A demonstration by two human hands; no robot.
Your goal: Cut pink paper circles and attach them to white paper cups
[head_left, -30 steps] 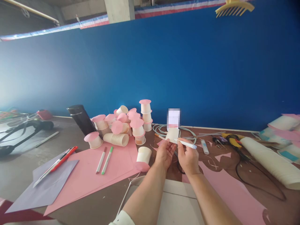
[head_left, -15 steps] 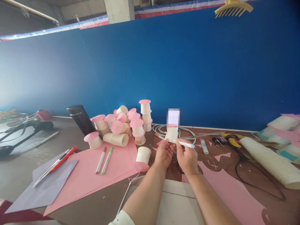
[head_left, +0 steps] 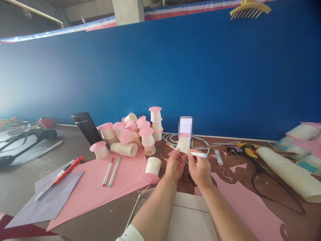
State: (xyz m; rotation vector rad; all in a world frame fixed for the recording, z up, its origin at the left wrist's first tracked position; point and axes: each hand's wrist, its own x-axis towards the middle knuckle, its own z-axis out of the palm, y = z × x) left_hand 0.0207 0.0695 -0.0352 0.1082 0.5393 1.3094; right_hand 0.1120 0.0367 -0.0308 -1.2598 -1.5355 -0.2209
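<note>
My left hand point(head_left: 175, 164) is closed on a white paper cup point(head_left: 184, 144), gripping its near edge from below. Pinched in my right hand point(head_left: 200, 170) is a white marker point(head_left: 200, 154) with a light blue end, lying almost level. Its left end is at the near edge of the cup, between the two hands; whether it touches is too small to tell. A blurred-out pale patch covers whatever is at the cup's far end. To the left, another paper cup point(head_left: 153, 165) with a pink paper disc at its bottom end rests on the table.
Paper cups with pink discs point(head_left: 148, 136) are piled and stacked beside a black flask point(head_left: 87, 129). Pink sheets point(head_left: 100, 197) bear two markers point(head_left: 111, 172); a red utility knife point(head_left: 65, 172) lies on grey paper. On the right are a glue stick point(head_left: 218, 157), cables and a long cup stack point(head_left: 288, 174).
The marker and my right hand have shifted very slightly to the left. My left hand and the cup stay nearly in place.
</note>
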